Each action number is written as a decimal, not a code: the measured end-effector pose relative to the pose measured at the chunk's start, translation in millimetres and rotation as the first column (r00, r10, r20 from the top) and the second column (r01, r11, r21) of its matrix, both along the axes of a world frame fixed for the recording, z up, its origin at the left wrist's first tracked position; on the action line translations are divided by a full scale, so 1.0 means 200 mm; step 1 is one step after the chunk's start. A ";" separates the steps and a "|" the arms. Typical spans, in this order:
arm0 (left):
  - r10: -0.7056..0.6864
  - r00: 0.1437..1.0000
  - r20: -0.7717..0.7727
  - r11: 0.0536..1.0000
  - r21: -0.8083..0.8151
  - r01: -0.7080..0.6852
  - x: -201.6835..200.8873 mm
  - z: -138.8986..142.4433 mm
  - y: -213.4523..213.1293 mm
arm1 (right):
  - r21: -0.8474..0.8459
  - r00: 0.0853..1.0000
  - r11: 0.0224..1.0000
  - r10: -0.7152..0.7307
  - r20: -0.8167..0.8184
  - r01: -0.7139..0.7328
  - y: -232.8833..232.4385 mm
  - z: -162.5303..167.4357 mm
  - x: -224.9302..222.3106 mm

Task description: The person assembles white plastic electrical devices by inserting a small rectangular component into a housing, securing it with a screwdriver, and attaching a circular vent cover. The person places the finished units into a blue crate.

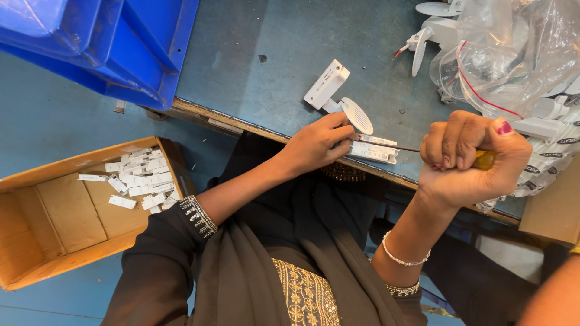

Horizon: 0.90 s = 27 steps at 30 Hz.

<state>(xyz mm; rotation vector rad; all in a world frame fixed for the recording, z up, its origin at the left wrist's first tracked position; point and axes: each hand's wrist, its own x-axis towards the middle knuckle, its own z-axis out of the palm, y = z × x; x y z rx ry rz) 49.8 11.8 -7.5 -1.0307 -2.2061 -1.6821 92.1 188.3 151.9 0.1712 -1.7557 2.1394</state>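
We see the small white rectangular part (374, 150) at the table's (272, 72) near edge. Left hand (317, 143) pinches its left end, fingers closed. Right hand (471, 160) at 3 o'clock, fist tight around the screwdriver (423, 151), tip on the part. White bracket (335, 96) at 11 o'clock; cardboard box (66, 211) of white pieces at 8.

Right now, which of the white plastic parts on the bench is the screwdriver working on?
The flat white plastic piece at the bench edge, steadied by the left hand; the white block with round grille lies untouched behind it.
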 end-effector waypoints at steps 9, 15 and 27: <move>-0.014 0.999 -0.036 0.999 -0.035 0.012 0.00 -0.02 0.00 | -0.041 0.997 0.997 0.067 -0.027 -0.068 0.02 -0.03 0.01; -0.056 0.998 -0.020 0.998 -0.010 0.055 0.00 -0.02 -0.03 | -0.035 0.998 0.999 0.012 -0.060 -0.014 0.00 -0.03 0.00; -0.054 0.998 -0.023 0.994 -0.096 0.051 -0.04 0.00 -0.01 | -0.037 0.993 0.995 0.094 -0.072 -0.097 0.03 -0.06 -0.02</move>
